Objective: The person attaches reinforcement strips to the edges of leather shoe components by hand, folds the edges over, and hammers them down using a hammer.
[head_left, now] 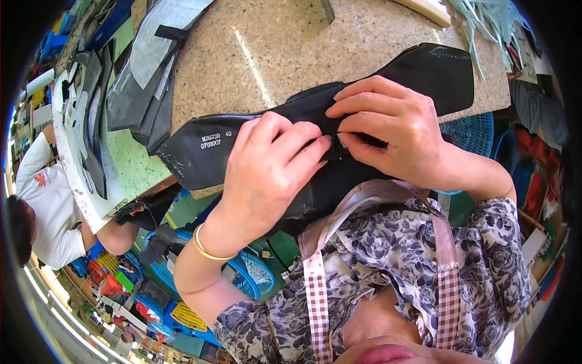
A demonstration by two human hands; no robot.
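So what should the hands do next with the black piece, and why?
Maybe slide the right hand a little outward, smoothing the black piece. Both hands' fingertips are bunched close together at its middle, and the left hand looks well placed to steady it.

Gold bangle [204, 249], grey-floral blouse [379, 261], brown-and-white checked apron straps [447, 288].

The piece [309, 104] is black, the tabletop [364, 45] speckled tan.
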